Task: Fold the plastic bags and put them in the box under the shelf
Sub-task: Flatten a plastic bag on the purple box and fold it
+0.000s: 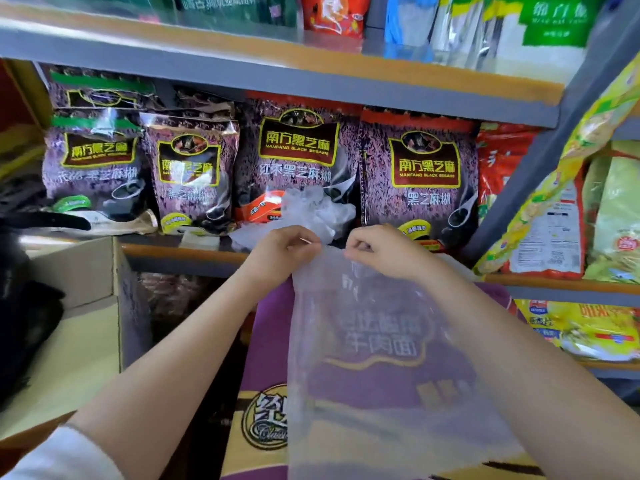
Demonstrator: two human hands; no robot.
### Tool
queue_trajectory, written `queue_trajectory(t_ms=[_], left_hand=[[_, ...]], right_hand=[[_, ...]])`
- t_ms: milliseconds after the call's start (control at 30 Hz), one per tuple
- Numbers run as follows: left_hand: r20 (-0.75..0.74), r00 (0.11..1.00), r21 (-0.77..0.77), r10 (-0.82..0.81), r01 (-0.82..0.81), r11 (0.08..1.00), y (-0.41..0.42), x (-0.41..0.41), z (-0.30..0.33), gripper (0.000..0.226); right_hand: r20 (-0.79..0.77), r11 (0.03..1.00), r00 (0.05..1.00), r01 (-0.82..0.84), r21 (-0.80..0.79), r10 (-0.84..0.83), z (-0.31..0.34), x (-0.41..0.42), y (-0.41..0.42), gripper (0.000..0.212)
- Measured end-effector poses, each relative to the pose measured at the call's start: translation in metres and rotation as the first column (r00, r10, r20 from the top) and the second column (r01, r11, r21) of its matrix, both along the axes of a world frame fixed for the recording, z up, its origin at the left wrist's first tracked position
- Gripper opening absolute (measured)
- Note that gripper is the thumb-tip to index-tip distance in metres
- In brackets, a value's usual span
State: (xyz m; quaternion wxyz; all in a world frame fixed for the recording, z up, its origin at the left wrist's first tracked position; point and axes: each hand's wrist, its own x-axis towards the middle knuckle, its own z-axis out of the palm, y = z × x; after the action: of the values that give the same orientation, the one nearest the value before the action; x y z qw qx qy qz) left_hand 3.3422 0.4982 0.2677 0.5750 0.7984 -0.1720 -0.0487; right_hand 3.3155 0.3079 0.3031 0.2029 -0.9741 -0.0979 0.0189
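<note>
A clear plastic bag point(374, 368) hangs flat in front of me, held up by its top edge. My left hand point(285, 252) pinches the top left corner and my right hand point(377, 251) pinches the top edge a little to the right. Behind the hands, a heap of crumpled clear plastic bags point(311, 213) lies on the shelf board. Below the hanging bag stands a purple and yellow printed box point(266, 393), seen partly through the plastic. An open brown cardboard box point(104, 282) stands at the left, beside the shelf.
Purple black sesame packets point(426, 168) fill the shelf point(187, 252) behind the hands. Yellow and red food packets point(554, 220) crowd the right shelf. A grey upper shelf board point(311, 81) runs overhead. Black cloth point(24, 306) lies at the far left.
</note>
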Motion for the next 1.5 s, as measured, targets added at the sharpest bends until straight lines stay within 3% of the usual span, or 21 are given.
queue_trajectory(t_ms=[133, 400, 533, 667, 767, 833, 967, 1067, 1133, 1233, 1367, 1500], left_hand=[[0.015, 0.984, -0.048, -0.177, 0.177, 0.983, 0.009, -0.022, 0.013, 0.008], [0.016, 0.980, 0.132, -0.198, 0.194, 0.972, 0.032, -0.026, -0.004, 0.019], [0.076, 0.984, 0.279, -0.161, 0.134, 0.951, 0.039, -0.024, -0.012, 0.015], [0.236, 0.963, 0.506, -0.132, -0.006, 0.863, 0.043, -0.021, -0.012, 0.003], [0.369, 0.914, 0.691, -0.170, -0.148, 0.708, 0.025, -0.026, -0.005, 0.025], [0.405, 0.889, 0.688, -0.214, -0.142, 0.712, -0.005, -0.039, 0.002, 0.039], [0.400, 0.866, 0.603, -0.301, -0.001, 0.798, -0.074, -0.075, -0.004, 0.042], [0.297, 0.909, 0.635, -0.293, 0.042, 0.772, -0.095, -0.076, -0.026, 0.053], [0.250, 0.940, 0.709, -0.232, -0.014, 0.706, -0.097, -0.070, -0.039, 0.054], [0.246, 0.950, 0.766, -0.190, -0.071, 0.639, -0.094, -0.068, -0.043, 0.059], [0.245, 0.953, 0.803, -0.180, -0.096, 0.589, -0.095, -0.070, -0.041, 0.066], [0.253, 0.955, 0.811, -0.154, -0.122, 0.572, -0.098, -0.074, -0.041, 0.073]], right_hand=[[-0.033, 0.993, 0.999, -0.039, -0.111, 0.035, 0.022, -0.024, 0.017, 0.018], [-0.238, 0.969, 0.962, -0.179, -0.170, 0.136, 0.018, -0.041, 0.015, 0.035], [-0.305, 0.975, 0.947, -0.154, -0.158, 0.100, 0.005, -0.045, -0.016, 0.037], [-0.250, 0.995, 0.967, -0.066, -0.071, 0.046, -0.003, -0.051, -0.043, 0.043], [-0.219, 0.997, 0.976, -0.030, -0.067, 0.015, -0.006, -0.057, -0.050, 0.044], [-0.189, 0.997, 0.982, -0.014, -0.075, 0.000, -0.010, -0.060, -0.049, 0.042], [-0.140, 0.993, 0.990, -0.017, -0.114, 0.001, -0.018, -0.066, -0.050, 0.033], [-0.121, 0.996, 0.993, -0.003, -0.093, -0.009, -0.016, -0.077, -0.066, 0.025], [-0.139, 0.996, 0.990, 0.017, -0.085, -0.029, -0.013, -0.086, -0.086, 0.023], [-0.192, 0.998, 0.980, 0.050, -0.041, -0.057, -0.010, -0.101, -0.120, 0.028], [-0.287, 0.957, 0.952, 0.180, 0.228, -0.110, -0.012, -0.119, -0.156, 0.032], [-0.264, 0.917, 0.954, 0.230, 0.327, -0.145, -0.009, -0.126, -0.167, 0.044]])
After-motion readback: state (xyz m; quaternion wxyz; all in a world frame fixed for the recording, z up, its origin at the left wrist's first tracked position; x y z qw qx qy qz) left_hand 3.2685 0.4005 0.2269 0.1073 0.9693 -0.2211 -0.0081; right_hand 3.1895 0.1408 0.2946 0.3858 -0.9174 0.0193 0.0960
